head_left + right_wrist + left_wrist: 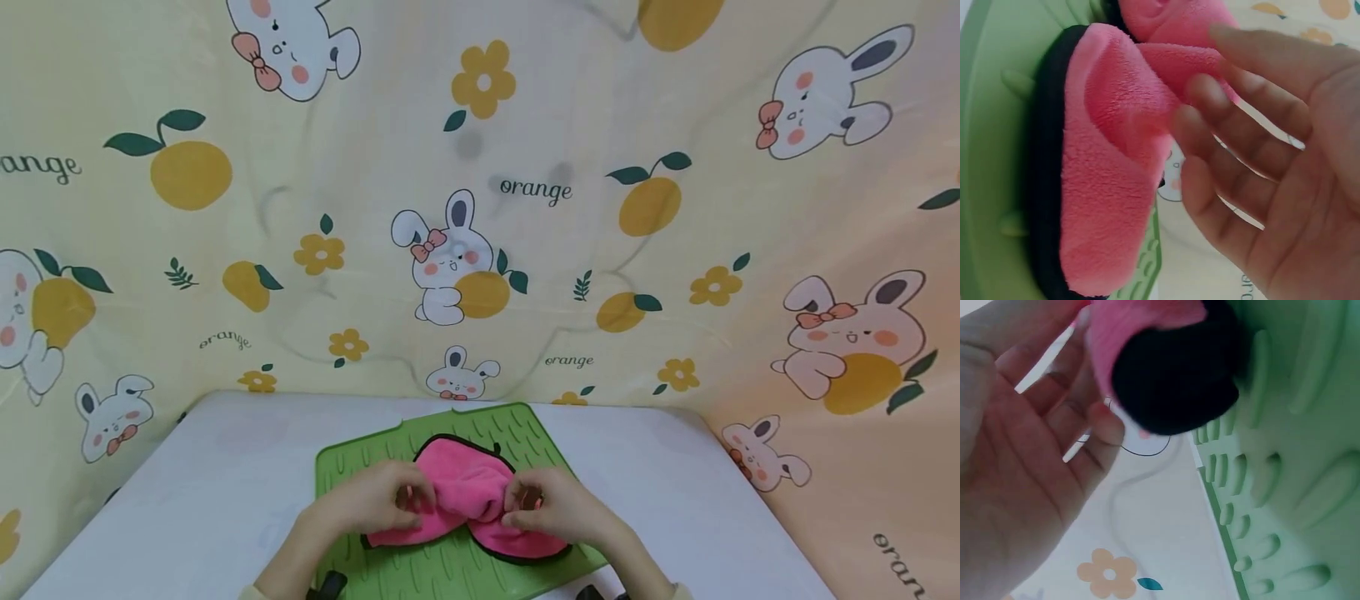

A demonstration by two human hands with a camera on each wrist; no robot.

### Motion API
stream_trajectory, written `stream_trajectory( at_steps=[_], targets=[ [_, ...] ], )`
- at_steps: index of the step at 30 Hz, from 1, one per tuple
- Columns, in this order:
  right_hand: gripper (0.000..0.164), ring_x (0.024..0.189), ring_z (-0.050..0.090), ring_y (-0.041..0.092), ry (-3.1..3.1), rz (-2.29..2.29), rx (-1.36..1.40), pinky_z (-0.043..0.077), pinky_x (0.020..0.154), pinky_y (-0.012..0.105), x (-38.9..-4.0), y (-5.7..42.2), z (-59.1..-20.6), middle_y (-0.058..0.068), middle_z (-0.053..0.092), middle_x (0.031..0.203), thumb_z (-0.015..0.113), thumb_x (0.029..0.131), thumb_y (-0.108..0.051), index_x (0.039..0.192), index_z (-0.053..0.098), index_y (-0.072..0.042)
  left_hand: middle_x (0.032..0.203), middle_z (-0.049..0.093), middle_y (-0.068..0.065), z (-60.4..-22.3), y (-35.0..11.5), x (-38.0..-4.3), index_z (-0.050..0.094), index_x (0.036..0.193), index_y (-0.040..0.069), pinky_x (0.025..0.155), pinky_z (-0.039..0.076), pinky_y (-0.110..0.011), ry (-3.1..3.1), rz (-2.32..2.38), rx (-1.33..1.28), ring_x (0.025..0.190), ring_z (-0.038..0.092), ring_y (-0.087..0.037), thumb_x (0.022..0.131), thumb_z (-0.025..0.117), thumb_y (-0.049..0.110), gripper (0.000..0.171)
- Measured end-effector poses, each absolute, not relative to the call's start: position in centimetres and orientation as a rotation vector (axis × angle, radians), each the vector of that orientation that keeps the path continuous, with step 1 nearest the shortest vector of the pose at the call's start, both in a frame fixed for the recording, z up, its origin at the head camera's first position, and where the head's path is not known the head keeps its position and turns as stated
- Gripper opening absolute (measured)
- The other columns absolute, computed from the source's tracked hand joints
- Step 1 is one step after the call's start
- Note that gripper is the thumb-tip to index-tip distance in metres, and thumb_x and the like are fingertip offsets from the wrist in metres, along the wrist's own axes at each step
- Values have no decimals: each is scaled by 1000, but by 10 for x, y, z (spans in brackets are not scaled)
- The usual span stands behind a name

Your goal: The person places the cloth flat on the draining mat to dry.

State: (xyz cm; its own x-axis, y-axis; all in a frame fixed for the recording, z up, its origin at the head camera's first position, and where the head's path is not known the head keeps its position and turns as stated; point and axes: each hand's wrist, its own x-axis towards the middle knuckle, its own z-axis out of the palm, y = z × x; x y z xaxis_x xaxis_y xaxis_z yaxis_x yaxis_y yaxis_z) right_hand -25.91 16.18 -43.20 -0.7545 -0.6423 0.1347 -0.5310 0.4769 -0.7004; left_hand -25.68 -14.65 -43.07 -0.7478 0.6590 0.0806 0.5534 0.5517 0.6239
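Creased cream cloth (360, 150) on 3 sides of a white table (225, 467), with printed rabbits (441, 304), oranges (191, 175) and flowers (493, 60).

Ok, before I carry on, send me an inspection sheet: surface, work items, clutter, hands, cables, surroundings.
Surface: white flat table, bearing a green ridged mat.
Work items: pink plush cloth with black edging, bunched at its middle, on the mat.
Clutter: small black objects near both wrists, cut off by the frame; unidentifiable.
Hands: left hand at the cloth's left part, right hand at its right; fingers bent, firmness of grip unclear.
Cables: nothing seen.
Surroundings: cream backdrop printed with rabbits, oranges and flowers, behind the table and to its sides.
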Motion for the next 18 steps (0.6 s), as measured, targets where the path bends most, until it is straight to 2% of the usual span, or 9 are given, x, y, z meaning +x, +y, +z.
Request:
stream_trajectory(
  at_steps=[5, 11, 18],
  targets=[
    [17, 74, 60, 8, 2498, -1014, -1152, 50, 64, 22, -259, 161, -439, -6, 65, 88, 78, 78, -19, 92, 69, -20, 84, 63, 11, -432, -148, -255, 70, 89, 22, 66, 48, -22, 2591, 944, 964, 77, 58, -9, 73, 80, 14, 21],
    [27, 82, 56, 9, 2556, -875, -1148, 48, 71, 24, -260, 159, -448, -13, 60, 93, 83, 70, -17, 91, 70, -27, 90, 58, 14, -434, -148, -254, 69, 87, 25, 72, 47, -24, 2590, 876, 929, 84, 55, -7, 67, 85, 14, 28],
    [30, 83, 50, 4, 2587, -771, -1116, 44, 71, 19, -262, 157, -453, -15, 54, 92, 87, 64, -23, 87, 70, -32, 90, 58, 13, -437, -148, -256, 70, 84, 23, 73, 47, -24, 2624, 859, 977, 83, 54, -6, 76, 77, 7, 19]
  ],
)
